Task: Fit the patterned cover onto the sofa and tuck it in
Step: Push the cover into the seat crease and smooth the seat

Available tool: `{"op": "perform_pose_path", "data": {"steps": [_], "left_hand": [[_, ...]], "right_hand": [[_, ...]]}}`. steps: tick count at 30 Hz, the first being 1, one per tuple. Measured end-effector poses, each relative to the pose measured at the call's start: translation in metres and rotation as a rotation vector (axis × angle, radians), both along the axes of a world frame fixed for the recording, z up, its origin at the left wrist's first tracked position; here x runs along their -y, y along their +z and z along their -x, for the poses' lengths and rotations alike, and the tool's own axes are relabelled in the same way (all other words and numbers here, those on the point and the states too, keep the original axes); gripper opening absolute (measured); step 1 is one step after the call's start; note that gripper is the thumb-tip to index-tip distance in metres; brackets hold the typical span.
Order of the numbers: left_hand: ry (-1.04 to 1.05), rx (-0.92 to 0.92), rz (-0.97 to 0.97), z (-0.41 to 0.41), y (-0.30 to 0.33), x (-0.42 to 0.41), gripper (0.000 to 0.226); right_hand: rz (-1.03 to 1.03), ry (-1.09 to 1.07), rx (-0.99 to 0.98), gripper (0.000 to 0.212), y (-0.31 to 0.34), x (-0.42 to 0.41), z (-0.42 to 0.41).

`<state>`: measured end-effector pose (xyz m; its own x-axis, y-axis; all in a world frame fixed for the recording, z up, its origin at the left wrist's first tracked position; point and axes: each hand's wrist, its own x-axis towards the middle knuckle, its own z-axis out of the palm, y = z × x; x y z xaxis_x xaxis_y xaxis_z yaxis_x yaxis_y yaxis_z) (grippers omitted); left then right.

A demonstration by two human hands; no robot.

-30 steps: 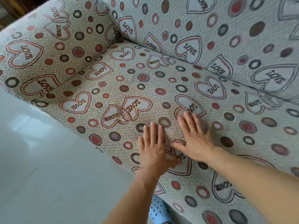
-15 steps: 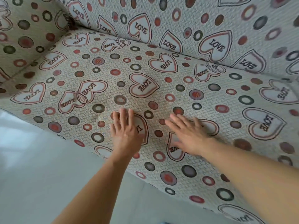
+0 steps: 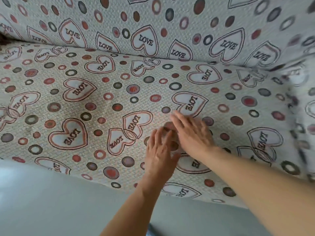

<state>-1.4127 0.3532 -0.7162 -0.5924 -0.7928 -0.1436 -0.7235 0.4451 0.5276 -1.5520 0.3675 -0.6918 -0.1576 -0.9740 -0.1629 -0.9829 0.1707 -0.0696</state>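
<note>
Head view. The cover [image 3: 119, 92] lies over the whole sofa [image 3: 170, 17], spread across the seat, up the backrest and down over the front edge toward the floor [image 3: 51, 210]. Both hands rest flat on the seat near its front edge, somewhat right of the middle. The left hand [image 3: 160, 152] has straight fingers pointing toward the backrest; the right hand [image 3: 192, 133] is laid palm-down just beside it, fingers angled toward the back left corner. Neither hand grasps any cloth: both are open and only press on it. They look almost touching, though motion blur makes it hard to say.

Compared with half a second ago, the hands have drawn together; then they lay apart on the seat. The view has also shifted along the sofa, so the left arm panel seen a second ago is out of frame and the blurred right end now shows. I judge this to be smoothing strokes worked along the seat, with the fitting largely done.

The sofa's long axis runs left to right across the frame, and the seat faces the person. The crease where seat meets backrest runs along that same axis, and cloth already dips into it. Whether it is pushed fully home there cannot be told.
</note>
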Motion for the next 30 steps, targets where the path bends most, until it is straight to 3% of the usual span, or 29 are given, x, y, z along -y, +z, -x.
{"op": "perform_pose_path", "data": {"steps": [3,6,10,14,17,24,30], "left_hand": [[-0.138,-0.054,0.036,0.047,0.007,-0.040,0.061],[-0.287,-0.023,-0.022,0.093,0.013,-0.085,0.074],[-0.519,0.134,-0.056,0.156,0.011,-0.142,0.077],[-0.760,0.300,-0.036,0.203,0.000,-0.191,0.076],[-0.826,0.375,-0.020,0.229,-0.005,-0.223,0.070],[-0.877,0.650,-0.030,0.260,-0.019,-0.250,0.081],[-0.817,0.643,-0.068,0.261,-0.005,-0.262,0.087]], "right_hand": [[-0.092,-0.167,0.002,0.078,0.012,-0.038,0.046],[-0.213,-0.281,-0.113,0.065,0.016,-0.081,0.096],[-0.585,-0.413,-0.348,0.055,0.012,-0.137,0.163],[-0.887,-0.386,-0.404,0.061,0.013,-0.168,0.195],[-1.062,-0.307,-0.425,0.068,0.007,-0.198,0.216],[-0.973,-0.108,-0.373,0.067,-0.014,-0.231,0.249],[-0.942,-0.003,-0.357,0.067,0.004,-0.241,0.247]]}}
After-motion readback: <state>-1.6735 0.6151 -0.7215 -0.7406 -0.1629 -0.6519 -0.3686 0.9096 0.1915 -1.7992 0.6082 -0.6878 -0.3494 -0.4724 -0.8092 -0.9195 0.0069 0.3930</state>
